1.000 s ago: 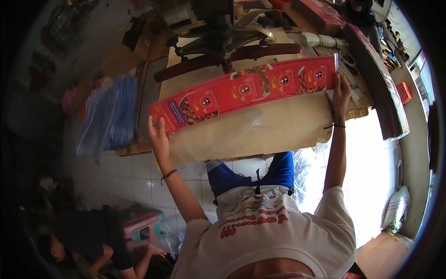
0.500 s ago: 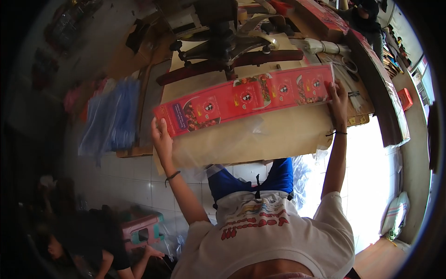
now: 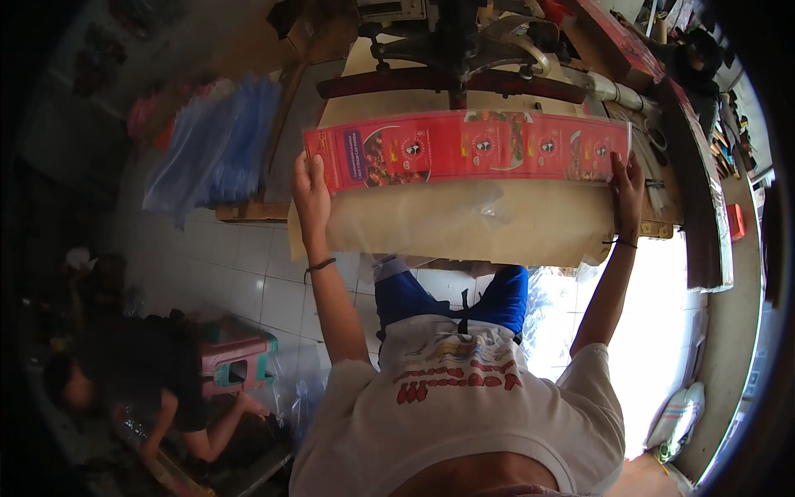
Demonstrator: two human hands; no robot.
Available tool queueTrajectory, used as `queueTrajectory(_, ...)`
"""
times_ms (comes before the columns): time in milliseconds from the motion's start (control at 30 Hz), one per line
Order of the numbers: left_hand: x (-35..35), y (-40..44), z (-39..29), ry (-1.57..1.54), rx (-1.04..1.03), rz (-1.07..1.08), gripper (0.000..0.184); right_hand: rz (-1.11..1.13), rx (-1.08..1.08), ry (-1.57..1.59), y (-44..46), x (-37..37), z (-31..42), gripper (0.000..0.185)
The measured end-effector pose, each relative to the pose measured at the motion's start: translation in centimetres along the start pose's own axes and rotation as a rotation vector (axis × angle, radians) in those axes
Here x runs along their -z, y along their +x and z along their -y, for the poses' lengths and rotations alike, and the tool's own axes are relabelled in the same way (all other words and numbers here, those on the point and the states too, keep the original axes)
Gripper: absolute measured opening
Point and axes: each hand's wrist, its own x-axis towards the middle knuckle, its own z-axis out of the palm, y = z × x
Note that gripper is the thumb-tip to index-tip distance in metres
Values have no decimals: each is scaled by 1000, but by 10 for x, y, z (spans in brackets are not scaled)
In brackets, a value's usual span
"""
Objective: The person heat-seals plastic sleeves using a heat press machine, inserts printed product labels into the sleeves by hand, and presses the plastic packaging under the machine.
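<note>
A long red printed plastic strip (image 3: pixel 443 151), with food pictures and round logos, is stretched flat between my two hands. My left hand (image 3: pixel 311 186) pinches its left end, thumb and fingers closed on the lower corner. At the other end, my right hand (image 3: pixel 627 184) grips the right edge. Beneath the strip lies a tan sheet (image 3: pixel 397 224) covering the table, with some clear plastic on it. Just beyond the strip's far edge runs a dark red-brown bar (image 3: pixel 373 84) under a black metal frame (image 3: pixel 455 50).
Blue plastic sheets (image 3: pixel 232 149) hang over the table's left side. At right are rolled clear plastic (image 3: pixel 617 89), scissors (image 3: pixel 654 137) and a long cardboard box (image 3: pixel 696 199). A person (image 3: pixel 141 373) crouches at lower left near a pink-and-green stool (image 3: pixel 236 364); another person (image 3: pixel 696 66) is at upper right.
My view has turned, so the strip and the bar now look nearly level instead of slanting. Both hands keep hold of the strip's ends. The crouching person has shifted slightly.
</note>
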Motion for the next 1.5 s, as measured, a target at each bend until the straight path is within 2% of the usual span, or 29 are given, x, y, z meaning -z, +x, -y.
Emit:
queueTrajectory(67,-3,0,13,130,-201,-69,48,-99,101,35,-11,8,1,32)
queueTrajectory(133,-3,-2,5,89,-90,-31,46,-566,327,-152,-23,28,-37,32)
queueTrajectory(167,0,-8,3,80,-26,-4,45,-676,381,-160,-37,22,-25,31)
queueTrajectory(233,2,-13,14,102,-121,-132,41,-513,387,-50,-69,-17,3,30)
queueTrajectory(267,-3,-7,17,104,-193,-169,40,-380,376,12,-90,-45,18,29)
queueTrajectory(367,-5,-10,15,-57,-207,-200,39,146,259,172,-146,-135,58,28)
queueTrajectory(400,-8,-17,2,-73,-240,-248,39,252,212,218,-162,-162,64,28)
queueTrajectory(500,-22,-45,-41,-102,-392,-367,33,297,141,393,-196,-207,59,28)
queueTrajectory(600,-30,-93,-82,-516,-298,26,35,334,264,658,-184,-178,62,37)
queueTrajectory(667,-45,-115,-107,-487,-428,261,29,288,359,627,-164,-136,76,38)
queueTrajectory(733,-66,-138,-102,-399,-496,516,21,121,475,522,-159,-90,67,40)
queueTrajectory(800,-93,-167,-105,-285,-452,864,18,-58,441,522,-165,-35,53,45)
queueTrajectory(833,-109,-185,-95,-14,-549,1059,15,-254,383,475,-167,-8,55,48)
queueTrajectory(867,-119,-199,-86,-66,-595,1241,18,-443,306,428,-168,19,58,51)
queueTrajectory(900,-125,-208,-82,-180,-558,1390,21,-738,237,299,-166,45,75,52)
queueTrajectory(967,-115,-207,-85,-303,-370,1393,18,-899,199,-83,-157,110,102,52)
queueTrajectory(1033,-97,-190,-90,-259,-289,1267,15,-913,214,-325,-134,200,106,46)
queueTrajectory(1067,-88,-175,-92,-215,-427,1158,12,-880,173,-436,-119,247,108,46)
queueTrajectory(1167,-57,-148,-73,-69,-326,876,6,-753,115,-719,-61,338,128,46)
queueTrajectory(1200,-50,-137,-75,-97,-347,756,7,-647,129,-728,-42,369,123,47)
queueTrajectory(1233,-40,-127,-71,32,-429,633,6,-539,147,-731,-22,400,116,48)
queueTrajectory(1267,-30,-122,-64,130,-403,557,6,-428,169,-731,-8,414,111,50)
queueTrajectory(1367,-10,-112,-58,212,-491,315,17,-564,-1,-584,3,327,138,49)
queueTrajectory(1500,0,-110,-45,604,-380,326,53,-251,-14,-515,53,454,36,47)
